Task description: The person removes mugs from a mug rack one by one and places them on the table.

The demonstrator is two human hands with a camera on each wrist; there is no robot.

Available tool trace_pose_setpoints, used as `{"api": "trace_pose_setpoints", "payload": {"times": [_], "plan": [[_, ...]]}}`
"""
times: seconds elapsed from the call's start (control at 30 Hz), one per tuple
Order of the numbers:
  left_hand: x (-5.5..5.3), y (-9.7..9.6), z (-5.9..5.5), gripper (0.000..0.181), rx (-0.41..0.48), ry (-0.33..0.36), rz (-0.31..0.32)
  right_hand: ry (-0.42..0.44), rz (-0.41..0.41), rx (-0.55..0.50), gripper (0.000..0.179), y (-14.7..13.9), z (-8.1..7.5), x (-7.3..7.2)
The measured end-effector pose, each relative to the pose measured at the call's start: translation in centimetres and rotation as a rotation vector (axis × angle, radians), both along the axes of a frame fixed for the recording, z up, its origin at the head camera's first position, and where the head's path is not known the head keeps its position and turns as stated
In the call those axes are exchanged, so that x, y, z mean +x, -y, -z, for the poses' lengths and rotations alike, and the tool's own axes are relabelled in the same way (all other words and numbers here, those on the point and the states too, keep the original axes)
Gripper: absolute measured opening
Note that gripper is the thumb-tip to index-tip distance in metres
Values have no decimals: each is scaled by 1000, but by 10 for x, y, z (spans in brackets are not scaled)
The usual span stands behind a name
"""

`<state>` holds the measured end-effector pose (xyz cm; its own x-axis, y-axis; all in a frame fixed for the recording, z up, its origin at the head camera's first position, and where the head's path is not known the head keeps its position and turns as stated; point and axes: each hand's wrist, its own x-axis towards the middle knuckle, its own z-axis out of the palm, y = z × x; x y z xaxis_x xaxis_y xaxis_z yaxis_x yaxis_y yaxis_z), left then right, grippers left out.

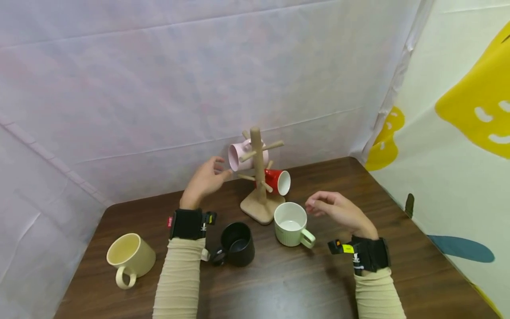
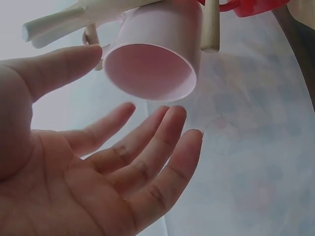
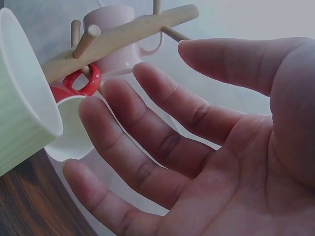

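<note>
Soft, even light in the head view, pale glare on the tabletop (image 1: pixel 279 294), hazy, backlit wrist views

Pink mug (image 1: pixel 245 165) partly hidden behind rack post (image 1: pixel 258 164), both sleeves (image 1: pixel 179 279) cut off by head view's bottom edge

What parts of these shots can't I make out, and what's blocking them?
- Pink mug, head view: partly hidden by the wooden mug tree.
- Red mug, left wrist view: cut off by the top edge.
- Pale green mug, right wrist view: cut off by the left edge.
</note>
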<state>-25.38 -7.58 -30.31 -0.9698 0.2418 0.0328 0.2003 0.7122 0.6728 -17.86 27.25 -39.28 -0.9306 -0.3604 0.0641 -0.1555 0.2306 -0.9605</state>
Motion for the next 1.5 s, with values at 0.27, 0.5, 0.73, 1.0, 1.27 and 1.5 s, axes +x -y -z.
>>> {"api": "trace_pose_setpoints", "payload": {"times": [0.27,0.5,0.73,1.0,1.27,1.5], "plan": [[-9,-1,1,68,37,18,-22,8,9,1,28,1,0,2],[-15,-1,-1,73,62,46,-41,5,21,6,27,0,0,5],[-21,-5,-4,94,56,46,-47,-2,15,-5,29,1,1,9],[-26,-5,-5,99,63,38,-29,-10,22,7,28,3,1,12],[-31,-5,-5,99,54,44,0,-17,21,-7,27,6,-1,15],[-34,-8,-4,101,124,61,39,-17,26,8,27,10,2,15]]}}
